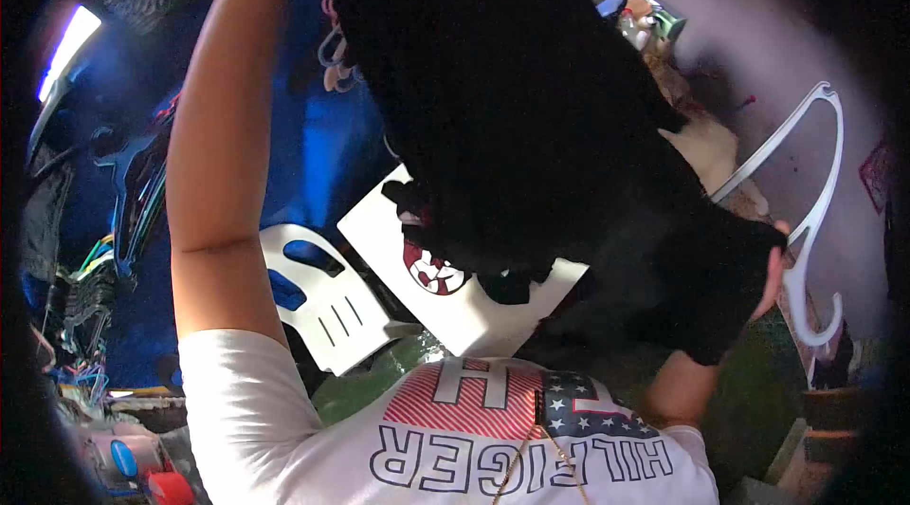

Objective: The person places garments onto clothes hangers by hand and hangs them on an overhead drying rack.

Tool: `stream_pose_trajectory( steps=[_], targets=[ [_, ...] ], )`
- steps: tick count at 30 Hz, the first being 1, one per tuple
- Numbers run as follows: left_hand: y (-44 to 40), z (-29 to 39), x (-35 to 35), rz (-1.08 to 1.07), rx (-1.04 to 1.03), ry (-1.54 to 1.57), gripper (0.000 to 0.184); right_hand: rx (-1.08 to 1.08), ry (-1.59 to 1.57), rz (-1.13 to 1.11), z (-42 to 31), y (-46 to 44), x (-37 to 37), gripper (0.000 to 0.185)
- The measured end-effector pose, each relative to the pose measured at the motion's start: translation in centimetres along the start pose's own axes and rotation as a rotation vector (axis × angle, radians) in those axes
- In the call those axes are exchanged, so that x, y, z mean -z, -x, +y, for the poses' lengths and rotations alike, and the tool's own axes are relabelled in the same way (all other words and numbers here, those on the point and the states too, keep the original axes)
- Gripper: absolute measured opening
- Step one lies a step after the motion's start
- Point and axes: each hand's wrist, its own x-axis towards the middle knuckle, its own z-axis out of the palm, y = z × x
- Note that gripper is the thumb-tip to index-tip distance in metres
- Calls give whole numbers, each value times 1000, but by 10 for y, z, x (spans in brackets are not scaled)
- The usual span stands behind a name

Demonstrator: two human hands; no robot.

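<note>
Background: white plastic chair [332, 330] against deep blue.
Black cloth [512, 116]: spread before the person.
White hanger [838, 140]: at the cloth's edge, beside the right hand [773, 273].
Right hand: mostly covered; grip, I can't tell.
Left hand: out of sight, can't tell.

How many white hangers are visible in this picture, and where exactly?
1. The white hanger is at the right of the view, beside the right hand, with one end reaching the black cloth. Others may be hidden.
</note>
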Motion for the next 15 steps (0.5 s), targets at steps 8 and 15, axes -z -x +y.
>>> stream_pose_trajectory(
  steps=[8,15],
  targets=[
    [167,40,-167,-1003,161,356,31,-285,99,51,-15,-44,-25,19],
    [296,169,-148,-188,460,765,22,-288,270,41,4,-67,-68,10]
  ],
)
